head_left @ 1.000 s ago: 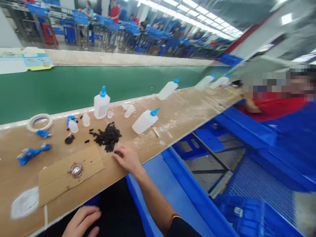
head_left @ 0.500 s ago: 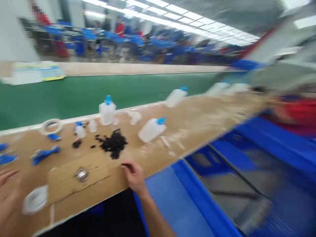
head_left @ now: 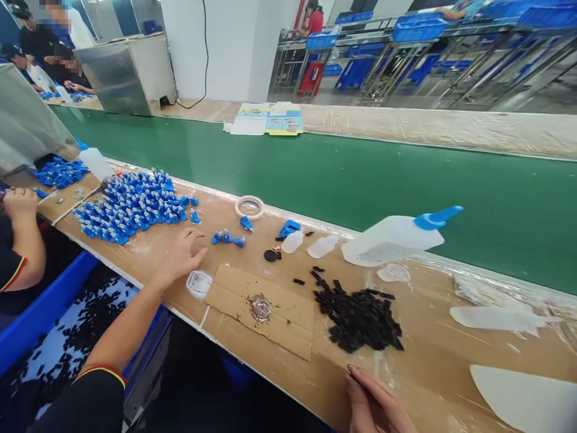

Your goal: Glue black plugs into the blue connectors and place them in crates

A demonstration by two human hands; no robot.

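Note:
My left hand hovers over the bench with fingers apart, holding nothing. It is nearest to a short row of small blue parts and left of a piece of cardboard bearing a shiny, dark-smeared blob. Low in the view, my right hand is closed in a pinch, with a dark bit at its fingertips that looks like a small black piece. Just above it lies a pile of black pieces. A large heap of blue parts lies beyond my left hand.
A white bottle with a blue nozzle lies tilted behind the black pile. A tape roll sits near the green belt. A blue bin with black pieces stands lower left, beside another person's hand.
The view has swung left, bringing the heap of blue parts and a neighbour's arm into sight. My left hand now reaches out near the blue parts; my right hand keeps its pinch.

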